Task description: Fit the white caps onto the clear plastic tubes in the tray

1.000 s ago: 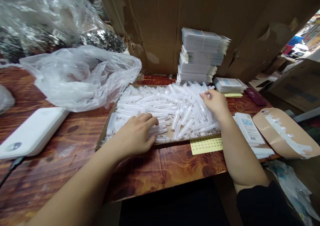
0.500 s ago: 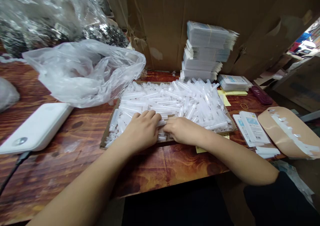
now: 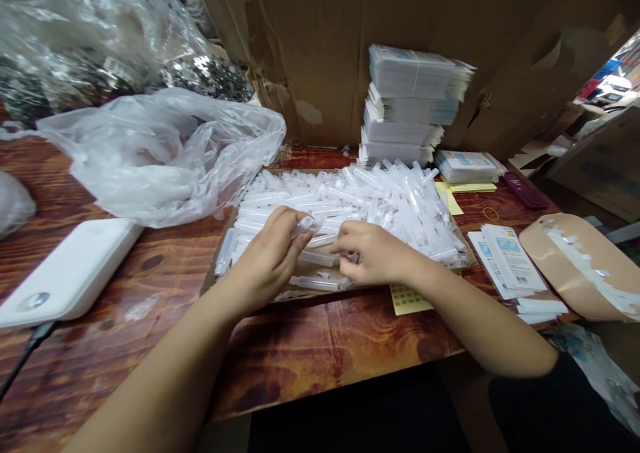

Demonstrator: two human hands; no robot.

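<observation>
A shallow cardboard tray holds a heap of translucent white plastic tubes. My left hand is closed over the tray's front left part, with a clear plastic tube pinched between thumb and fingers, its end pointing right. Opposite it, my right hand has its fingers curled inward; something small and pale shows at the fingertips, too unclear to name. Between and below the hands a few loose tubes lie on the tray's bare floor.
A white power bank with a black cable and a crumpled plastic bag lie left. Banded card stacks stand behind the tray. On the right are loose cards, a beige container and a yellow sticker sheet.
My hands have moved apart; the left has risen slightly with a tube now visible in its pinch. The tray floor between them has come into view.
</observation>
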